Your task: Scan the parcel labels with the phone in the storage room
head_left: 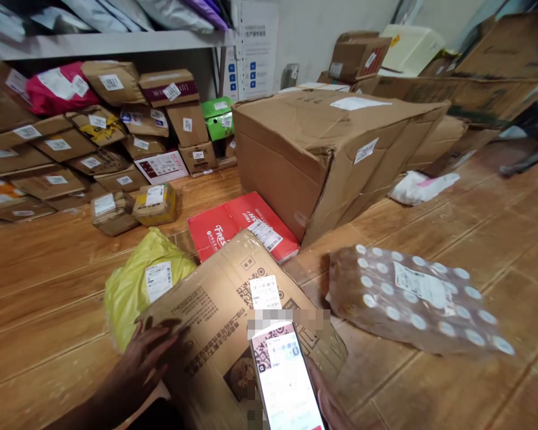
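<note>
— How are the hands posed?

— The left hand (146,358) lies palm down on the near left edge of a flat cardboard parcel (224,322), its fingers (161,340) spread and resting flat on the printed face. The forearm comes in low from the bottom left. The right hand (329,406) sits at the bottom edge of the view, holding a phone (284,382) upright over the parcel, screen lit and facing the camera. Only a sliver of that hand shows behind the phone; its fingers are wrapped round the phone's right side, though how tightly I cannot tell.

— And the parcel itself?

— It lies on the wooden floor (40,298), tilted, with a white shipping label (264,291) just above the phone's top edge. Its far left corner rests against a yellow plastic mailer (134,280); its far edge overlaps a red mailer (233,224).

— What else is on the floor?

— To the right, near the parcel but apart from it, lies a clear-wrapped pack of white-capped bottles (412,298). Behind the red mailer stands a big dented brown carton (323,149), with a white bag (421,185) near its right side.

— The room?

— A storeroom. Labelled small boxes (94,149) are piled under a shelf (103,43) on the left wall, more cartons (452,77) stacked at the far right.
</note>
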Motion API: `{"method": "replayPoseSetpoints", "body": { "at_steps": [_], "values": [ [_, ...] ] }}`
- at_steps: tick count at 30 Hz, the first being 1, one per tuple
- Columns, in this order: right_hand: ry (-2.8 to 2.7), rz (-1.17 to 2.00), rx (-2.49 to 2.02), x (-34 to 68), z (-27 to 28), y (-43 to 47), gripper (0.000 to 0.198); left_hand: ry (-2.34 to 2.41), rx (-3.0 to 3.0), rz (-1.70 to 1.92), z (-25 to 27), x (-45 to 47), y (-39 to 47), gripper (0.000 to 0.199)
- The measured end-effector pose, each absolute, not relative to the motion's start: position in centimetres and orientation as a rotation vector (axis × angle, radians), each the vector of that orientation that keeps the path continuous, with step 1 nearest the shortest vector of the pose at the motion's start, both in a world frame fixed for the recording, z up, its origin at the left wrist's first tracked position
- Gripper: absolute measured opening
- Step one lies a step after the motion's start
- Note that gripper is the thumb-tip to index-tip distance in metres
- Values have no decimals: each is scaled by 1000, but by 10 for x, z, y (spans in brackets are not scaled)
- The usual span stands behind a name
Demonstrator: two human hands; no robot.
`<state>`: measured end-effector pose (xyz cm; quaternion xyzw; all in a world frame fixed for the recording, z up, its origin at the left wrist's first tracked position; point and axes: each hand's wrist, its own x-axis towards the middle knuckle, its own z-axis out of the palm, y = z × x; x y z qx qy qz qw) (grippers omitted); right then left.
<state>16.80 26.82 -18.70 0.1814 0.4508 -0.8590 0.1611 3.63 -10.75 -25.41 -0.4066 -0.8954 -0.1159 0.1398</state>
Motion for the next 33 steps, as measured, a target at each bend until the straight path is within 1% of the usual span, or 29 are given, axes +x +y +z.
{"method": "replayPoseSetpoints", "body": {
  "at_steps": [2,4,8,13,15,19,21,25,28,30,32,33],
  "values": [
    [1345,-2375,562,172,-190,274,78,-2581,-1206,-358,-254,36,-104,45],
    [1347,-2361,549,174,-193,276,82,-2576,-1225,-382,-254,35,-102,46],
    [1328,-2376,550,173,-189,275,81,-2586,-1237,-388,-256,34,-102,47],
    [1094,-2518,578,169,-185,272,69,-2600,-1240,-395,-258,35,-106,49],
    [1042,-2548,574,169,-186,272,71,-2607,-1233,-392,-259,35,-107,50],
    [1044,-2453,585,170,-188,273,82,-2633,-1207,-384,-262,37,-109,54],
    [1029,-2418,534,172,-189,274,92,-2644,-1209,-394,-265,39,-111,55],
    [1239,-2379,352,177,-193,272,111,-2680,-1195,-455,-274,44,-115,50],
    [1362,-2288,319,179,-202,270,121,-2688,-1233,-513,-282,45,-118,50],
    [1373,-2298,293,180,-210,269,129,-2670,-1268,-534,-285,44,-119,50],
    [1360,-2319,224,180,-216,268,130,-2663,-1290,-526,-286,42,-120,51],
    [1355,-2324,191,180,-218,268,127,-2664,-1297,-516,-285,42,-121,52]
  ]
}}
